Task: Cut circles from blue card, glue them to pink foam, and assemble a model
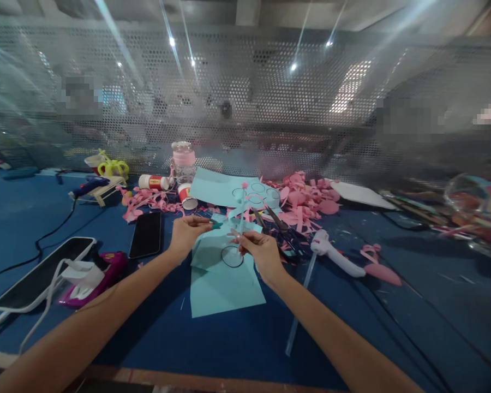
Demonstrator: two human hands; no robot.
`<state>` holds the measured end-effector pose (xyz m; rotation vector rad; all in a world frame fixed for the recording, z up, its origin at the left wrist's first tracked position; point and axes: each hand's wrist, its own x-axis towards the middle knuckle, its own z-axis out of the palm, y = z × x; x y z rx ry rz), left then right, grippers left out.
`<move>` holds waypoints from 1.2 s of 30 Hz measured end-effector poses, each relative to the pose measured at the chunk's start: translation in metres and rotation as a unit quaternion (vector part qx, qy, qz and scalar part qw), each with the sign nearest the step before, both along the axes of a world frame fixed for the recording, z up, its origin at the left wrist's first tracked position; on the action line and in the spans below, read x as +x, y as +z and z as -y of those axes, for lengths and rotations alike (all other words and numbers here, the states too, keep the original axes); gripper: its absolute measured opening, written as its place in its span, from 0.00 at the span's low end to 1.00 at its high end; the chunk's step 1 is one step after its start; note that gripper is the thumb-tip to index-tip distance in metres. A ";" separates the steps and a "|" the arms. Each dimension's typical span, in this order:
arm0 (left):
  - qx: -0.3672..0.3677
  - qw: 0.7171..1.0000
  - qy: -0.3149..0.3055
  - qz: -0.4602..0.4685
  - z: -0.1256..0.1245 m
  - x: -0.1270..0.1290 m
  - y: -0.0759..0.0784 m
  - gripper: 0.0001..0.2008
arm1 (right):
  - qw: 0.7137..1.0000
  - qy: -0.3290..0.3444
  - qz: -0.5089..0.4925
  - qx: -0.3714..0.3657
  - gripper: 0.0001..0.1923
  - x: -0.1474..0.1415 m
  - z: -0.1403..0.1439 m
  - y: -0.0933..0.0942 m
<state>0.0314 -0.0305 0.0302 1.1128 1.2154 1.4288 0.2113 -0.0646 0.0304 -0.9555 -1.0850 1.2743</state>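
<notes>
Both hands meet just above the light-blue paper sheet point(225, 273) with a black circle drawn on it; the left hand point(186, 233) pinches a small light-blue paper cut-out point(229, 222) at its near-left tip, and the right hand point(259, 250) pinches a thin pale stick point(241, 221) that rises through the cut-out; both hands are closed in fingertip grips. The stick's long axis runs nearly upright in the view, leaning slightly away from the person, its top end pointing toward a small pink bit beyond the sheet; the cut-out spreads crosswise to it, left to right. As a judgement: the thin paper could tear or crease if the hands pull apart too hard; the stick could slip from so light a pinch; the scissors point(276, 226) lie just right of the sheet and the glue gun point(335, 254) farther right, near enough for a forearm to knock.
</notes>
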 end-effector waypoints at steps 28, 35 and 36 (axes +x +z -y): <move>0.066 0.989 -0.131 0.038 -0.006 0.052 0.047 0.13 | 0.997 0.029 0.063 0.017 0.12 -0.003 0.003 -0.002; 0.064 0.988 -0.127 0.053 -0.006 0.056 0.050 0.15 | 0.998 0.027 0.062 0.001 0.13 -0.004 0.004 0.000; 0.059 0.989 -0.125 0.054 -0.006 0.056 0.050 0.16 | 0.998 0.026 0.062 -0.002 0.13 -0.005 0.004 0.000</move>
